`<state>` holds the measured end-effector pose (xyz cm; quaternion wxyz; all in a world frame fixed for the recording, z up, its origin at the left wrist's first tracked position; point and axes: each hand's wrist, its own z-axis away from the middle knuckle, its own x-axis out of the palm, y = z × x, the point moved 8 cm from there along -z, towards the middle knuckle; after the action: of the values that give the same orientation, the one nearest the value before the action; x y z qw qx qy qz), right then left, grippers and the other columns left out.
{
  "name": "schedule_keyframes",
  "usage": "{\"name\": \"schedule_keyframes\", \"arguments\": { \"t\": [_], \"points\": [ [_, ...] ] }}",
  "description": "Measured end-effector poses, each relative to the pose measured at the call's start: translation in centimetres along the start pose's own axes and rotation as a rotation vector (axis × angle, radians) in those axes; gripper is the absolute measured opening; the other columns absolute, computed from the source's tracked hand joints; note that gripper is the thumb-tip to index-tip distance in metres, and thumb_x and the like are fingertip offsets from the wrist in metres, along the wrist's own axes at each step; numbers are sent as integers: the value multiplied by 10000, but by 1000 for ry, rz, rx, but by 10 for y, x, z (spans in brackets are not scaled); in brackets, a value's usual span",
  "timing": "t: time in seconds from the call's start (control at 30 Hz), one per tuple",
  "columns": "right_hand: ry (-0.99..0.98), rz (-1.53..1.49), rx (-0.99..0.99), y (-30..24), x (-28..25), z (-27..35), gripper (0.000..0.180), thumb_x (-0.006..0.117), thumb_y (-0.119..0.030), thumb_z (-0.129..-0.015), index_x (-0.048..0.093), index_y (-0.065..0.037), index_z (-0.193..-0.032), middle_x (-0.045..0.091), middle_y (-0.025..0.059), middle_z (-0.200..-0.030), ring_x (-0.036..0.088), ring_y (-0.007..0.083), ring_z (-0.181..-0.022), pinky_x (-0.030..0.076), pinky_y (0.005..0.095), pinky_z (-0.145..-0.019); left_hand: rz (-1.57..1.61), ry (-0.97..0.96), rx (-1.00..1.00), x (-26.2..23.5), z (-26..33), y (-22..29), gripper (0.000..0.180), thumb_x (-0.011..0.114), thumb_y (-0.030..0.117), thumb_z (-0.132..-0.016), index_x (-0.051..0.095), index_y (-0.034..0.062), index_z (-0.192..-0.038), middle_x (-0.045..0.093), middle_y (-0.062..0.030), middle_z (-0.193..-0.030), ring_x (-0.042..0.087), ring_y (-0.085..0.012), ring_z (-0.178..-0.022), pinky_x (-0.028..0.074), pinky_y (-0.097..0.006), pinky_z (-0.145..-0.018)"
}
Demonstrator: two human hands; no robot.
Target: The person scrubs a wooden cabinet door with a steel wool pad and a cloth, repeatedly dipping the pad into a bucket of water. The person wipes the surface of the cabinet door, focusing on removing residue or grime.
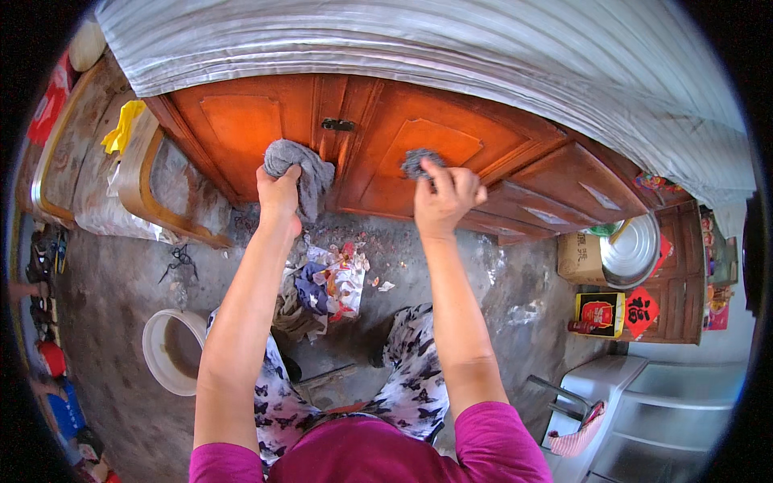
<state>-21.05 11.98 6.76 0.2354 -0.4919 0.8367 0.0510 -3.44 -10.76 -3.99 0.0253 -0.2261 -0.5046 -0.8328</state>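
In front of me stands a reddish-brown wooden cabinet point(386, 173) with panelled doors and a dark latch point(338, 125). My left hand point(279, 191) is closed around a bunched grey cloth point(310, 171), which hangs down against the left door near the middle post. At the right door, my right hand point(448, 196) pinches a dark grey steel wool scourer point(420, 163) against the raised panel. Both arms reach forward from my lap.
A white bucket of murky water point(150, 348) stands left of my legs. Scraps and rags point(338, 282) litter the floor between my knees. A wooden-armed seat point(149, 173) is at left; a cardboard box point(580, 258) and round metal lid point(634, 253) are at right. Pale cloth point(451, 48) covers the cabinet top.
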Motion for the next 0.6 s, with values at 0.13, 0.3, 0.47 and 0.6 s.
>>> {"name": "schedule_keyframes", "arguments": {
  "t": [0.13,0.3,0.47,0.6],
  "points": [
    [-127,-44,14,1,16,17,330,783,-87,-641,758,-300,-892,490,-25,-836,538,198,-874,307,406,-859,-8,20,-9,1,3,1,316,614,-24,-927,478,51,-1202,645,-110,-1103,669,-256,-981,565,-410,-836],
    [-196,-65,-21,-4,9,13,347,765,-82,-672,758,-322,-923,456,-31,-837,519,190,-856,295,399,-844,3,54,-20,-6,-1,1,308,599,-3,-945,504,40,-1235,658,-132,-1166,679,-288,-1032,581,-465,-866],
    [29,-28,7,0,-7,-7,360,758,-64,-647,769,-313,-907,479,-44,-813,536,175,-846,299,393,-853,-5,25,-16,-4,0,-2,326,603,-21,-933,486,45,-1230,648,-122,-1138,668,-268,-1014,565,-428,-866],
    [-90,-67,15,0,14,17,339,781,-71,-635,764,-295,-890,476,-14,-807,545,189,-860,304,391,-845,-9,1,-8,-4,-6,-3,344,614,-20,-926,481,45,-1237,643,-112,-1142,659,-252,-1014,553,-399,-868]
  ]
}}
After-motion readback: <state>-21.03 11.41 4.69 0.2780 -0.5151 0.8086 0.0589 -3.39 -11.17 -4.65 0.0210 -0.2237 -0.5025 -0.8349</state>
